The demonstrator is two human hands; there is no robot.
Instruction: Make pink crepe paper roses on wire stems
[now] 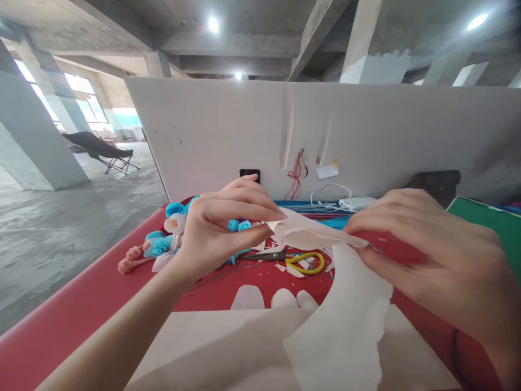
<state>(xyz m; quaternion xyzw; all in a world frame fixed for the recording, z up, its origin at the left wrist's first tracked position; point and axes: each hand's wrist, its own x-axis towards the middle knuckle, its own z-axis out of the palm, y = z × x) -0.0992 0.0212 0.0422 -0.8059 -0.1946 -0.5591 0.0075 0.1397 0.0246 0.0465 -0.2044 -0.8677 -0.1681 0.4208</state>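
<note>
A strip of thin white crepe-like paper (345, 309) stretches between my two hands, its long end hanging down with a ragged right edge. My left hand (232, 217) pinches the left end between thumb and fingers. On the other side, my right hand (431, 260) grips the paper between thumb and forefinger. Below and behind the paper, scissors (307, 263) with yellow-wrapped handles lie on the red table (220, 282) among white and blue scraps. White rounded cut pieces (248, 297) rest at the edge of a large pale sheet (195, 342) in front of me.
Blue, white and pink paper flowers (160, 241) lie at the table's left. Along the back are a black phone (251, 175), red cord (293, 182) and a white cable (331, 198). A white panel (220, 130) stands behind; a green board (486, 228) is at right.
</note>
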